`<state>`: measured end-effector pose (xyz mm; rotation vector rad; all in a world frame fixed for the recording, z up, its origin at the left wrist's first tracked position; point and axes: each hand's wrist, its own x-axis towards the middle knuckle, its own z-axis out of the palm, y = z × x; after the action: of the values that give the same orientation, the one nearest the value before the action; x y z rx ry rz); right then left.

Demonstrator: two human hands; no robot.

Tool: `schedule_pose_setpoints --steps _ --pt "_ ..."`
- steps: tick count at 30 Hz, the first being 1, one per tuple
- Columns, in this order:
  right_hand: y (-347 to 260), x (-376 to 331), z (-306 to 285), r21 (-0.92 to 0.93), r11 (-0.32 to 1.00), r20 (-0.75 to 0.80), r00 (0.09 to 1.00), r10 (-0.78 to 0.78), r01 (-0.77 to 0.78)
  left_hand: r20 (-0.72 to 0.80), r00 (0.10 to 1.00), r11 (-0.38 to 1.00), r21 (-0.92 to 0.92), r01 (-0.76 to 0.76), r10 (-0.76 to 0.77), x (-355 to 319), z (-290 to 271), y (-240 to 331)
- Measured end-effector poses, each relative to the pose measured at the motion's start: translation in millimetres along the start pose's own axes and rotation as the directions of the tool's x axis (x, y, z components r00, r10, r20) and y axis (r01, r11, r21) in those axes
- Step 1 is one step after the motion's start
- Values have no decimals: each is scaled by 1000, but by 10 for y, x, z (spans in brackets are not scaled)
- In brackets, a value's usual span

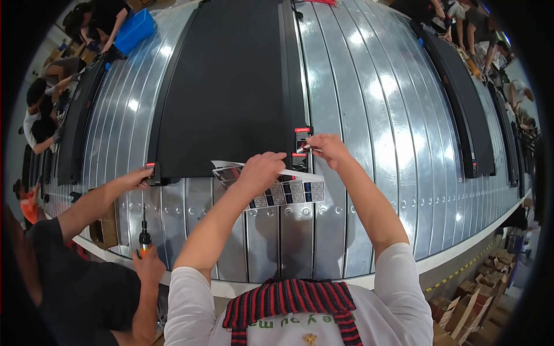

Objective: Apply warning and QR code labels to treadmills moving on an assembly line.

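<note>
At the near right corner of the black treadmill (231,86), which lies on a ribbed metal conveyor (369,115), the right hand (328,147) pinches a small sticker (302,146) against the side rail just below a red-topped label (303,133). The left hand (261,171) is closed around a sheet of stickers (288,193) that rests on the conveyor just in front of the treadmill's end. To the left, a co-worker's hand (137,177) touches the treadmill's other corner, while that person's other hand (148,262) grips an orange-handled screwdriver (144,237) upright.
</note>
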<state>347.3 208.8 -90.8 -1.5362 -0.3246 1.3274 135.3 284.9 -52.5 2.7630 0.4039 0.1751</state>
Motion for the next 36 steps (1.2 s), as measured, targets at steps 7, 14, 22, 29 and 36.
schedule_pose_setpoints --steps 7,14,22,29,36 --pt "-38 80 96 46 998 6 999 38 -38 -1 1000 998 -60 15 -15 100 51 -84" --pt "-59 62 157 -13 999 -50 998 36 -37 -9 1000 997 -73 -5 4 99 70 -107" --pt "-23 105 170 -65 998 -75 997 17 -22 -21 1000 996 -93 -5 3 80 89 -127" --pt "-29 103 188 -65 998 -76 997 0 -5 39 999 997 -75 6 -3 87 60 -145" --pt "-47 70 245 -13 999 -137 990 -32 31 26 1000 999 -43 -10 11 95 54 -147"
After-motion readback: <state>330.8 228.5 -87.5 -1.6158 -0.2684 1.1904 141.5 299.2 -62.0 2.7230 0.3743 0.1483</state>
